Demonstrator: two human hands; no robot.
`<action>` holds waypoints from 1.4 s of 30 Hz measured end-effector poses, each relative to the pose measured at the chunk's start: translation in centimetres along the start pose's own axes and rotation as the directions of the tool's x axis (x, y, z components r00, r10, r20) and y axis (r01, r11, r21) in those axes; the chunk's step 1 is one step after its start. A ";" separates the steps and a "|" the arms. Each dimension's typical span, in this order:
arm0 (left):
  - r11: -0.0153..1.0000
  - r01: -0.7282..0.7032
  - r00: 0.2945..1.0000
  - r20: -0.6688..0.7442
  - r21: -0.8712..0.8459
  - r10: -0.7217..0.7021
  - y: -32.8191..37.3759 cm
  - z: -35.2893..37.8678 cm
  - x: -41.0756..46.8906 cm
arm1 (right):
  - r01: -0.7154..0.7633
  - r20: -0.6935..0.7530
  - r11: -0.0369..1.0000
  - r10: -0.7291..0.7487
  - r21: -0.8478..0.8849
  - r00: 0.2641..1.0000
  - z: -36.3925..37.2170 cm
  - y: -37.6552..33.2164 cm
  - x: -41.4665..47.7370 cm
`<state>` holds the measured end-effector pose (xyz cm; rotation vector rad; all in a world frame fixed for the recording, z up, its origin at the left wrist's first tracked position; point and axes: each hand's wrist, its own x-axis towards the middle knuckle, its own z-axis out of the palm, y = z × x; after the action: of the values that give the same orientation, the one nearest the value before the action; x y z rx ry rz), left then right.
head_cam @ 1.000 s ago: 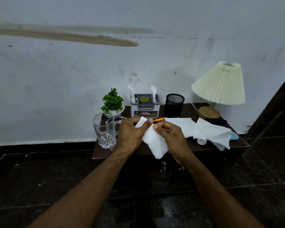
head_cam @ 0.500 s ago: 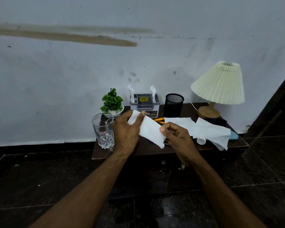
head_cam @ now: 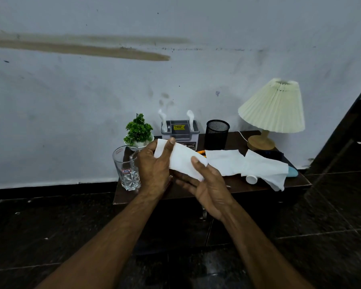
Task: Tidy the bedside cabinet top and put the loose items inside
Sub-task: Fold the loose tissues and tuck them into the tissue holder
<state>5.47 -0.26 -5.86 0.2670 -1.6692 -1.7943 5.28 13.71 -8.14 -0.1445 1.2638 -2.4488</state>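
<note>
A folded white tissue (head_cam: 181, 158) is held above the front of the dark bedside cabinet top (head_cam: 233, 186). My left hand (head_cam: 154, 167) pinches its upper left end between thumb and fingers. My right hand (head_cam: 206, 184) holds its lower right end, thumb on top and fingers beneath. Two more white tissues (head_cam: 225, 162) (head_cam: 267, 170) lie spread on the right half of the top. An orange pen (head_cam: 200, 152) shows behind the held tissue. A small white cap or bottle (head_cam: 251, 179) and a light blue object (head_cam: 292, 171) peek from under the right tissue.
A glass mug (head_cam: 127, 174) stands at the cabinet's front left corner, close to my left hand. Along the back stand a small green plant (head_cam: 138, 131), a grey box (head_cam: 180, 132), a black mesh cup (head_cam: 217, 132) and a pleated lamp (head_cam: 272, 109). The floor is dark tile.
The tissue hung down from both hands close together a second ago; now it is stretched flatter between them, my left hand higher at its top end, my right hand lower.
</note>
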 end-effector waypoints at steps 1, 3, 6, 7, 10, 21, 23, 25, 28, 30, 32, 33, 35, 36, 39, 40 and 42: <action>1.000 0.005 1.000 -0.003 -0.012 -0.005 -0.1 0.0 0.0 | 0.029 -0.002 0.999 -0.029 0.019 1.000 0.5 0.1 0.1; 1.000 0.013 1.000 -0.012 -0.017 -0.013 -0.1 -0.1 0.0 | 0.098 -0.062 0.995 -0.097 0.018 0.993 1.0 0.2 0.8; 0.999 0.032 0.999 0.021 -0.031 -0.031 0.2 -0.3 -0.1 | 0.157 -0.142 0.986 -0.164 -0.061 0.976 0.2 -0.2 1.8; 0.998 0.046 0.998 0.052 -0.053 -0.043 0.3 -0.3 -0.1 | 0.167 -0.154 0.982 -0.179 -0.092 0.972 -0.2 -0.5 2.1; 0.996 0.066 0.990 0.131 -0.067 -0.057 0.3 -0.5 0.1 | 0.185 -0.159 0.969 -0.210 -0.162 0.965 -1.4 -1.7 3.0; 0.970 0.180 0.977 0.145 -0.161 -0.157 -0.8 -0.6 0.0 | 0.176 -0.081 0.942 -0.207 -0.285 0.975 -3.8 -6.9 6.5; 0.964 0.196 0.976 0.135 -0.179 -0.174 -1.2 -0.7 0.0 | 0.204 -0.109 0.933 -0.245 -0.297 0.963 -3.9 -8.1 7.7; 0.962 0.206 0.975 0.122 -0.179 -0.186 -1.7 -0.8 0.1 | 0.264 -0.094 0.898 -0.315 -0.351 0.945 -3.7 -9.5 9.2; 0.961 0.232 0.967 0.147 -0.149 -0.210 -2.1 -0.7 -0.2 | 0.383 -0.055 0.815 -0.448 -0.435 0.892 -2.3 -11.3 11.6; 0.964 0.240 0.960 0.173 -0.112 -0.219 -2.2 -0.4 -0.4 | 0.453 -0.014 0.742 -0.528 -0.495 0.849 -1.2 -12.2 13.6; 0.971 0.228 0.959 0.192 -0.076 -0.210 -2.4 -0.2 -0.6 | 0.495 0.024 0.649 -0.592 -0.578 0.805 -0.2 -12.8 15.9; 0.975 0.215 0.959 0.201 -0.053 -0.201 -2.5 -0.2 -0.6 | 0.503 0.036 0.596 -0.622 -0.625 0.782 0.2 -13.1 17.1; 0.984 0.178 0.959 0.219 0.017 -0.178 -2.8 0.0 -0.6 | 0.496 0.065 0.477 -0.670 -0.725 0.739 0.9 -13.4 19.3; 0.987 0.155 0.959 0.232 0.052 -0.162 -2.9 0.0 -0.7 | 0.483 0.086 0.423 -0.678 -0.767 0.730 1.3 -13.6 20.1; 0.989 0.092 0.955 0.270 0.113 -0.120 -3.1 0.1 -1.1 | 0.452 0.193 0.264 -0.645 -0.852 0.739 2.2 -13.6 22.3; 0.990 0.089 0.954 0.278 0.110 -0.117 -3.1 0.2 -1.2 | 0.443 0.232 0.206 -0.624 -0.872 0.747 2.4 -13.5 22.9; 0.991 0.098 0.951 0.287 0.092 -0.120 -3.1 0.2 -1.3 | 0.427 0.298 0.103 -0.572 -0.898 0.764 2.6 -13.3 23.9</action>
<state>5.29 0.55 -9.06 0.1335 -1.9650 -1.9280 -19.85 9.71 2.17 -0.8944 3.0343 -1.6498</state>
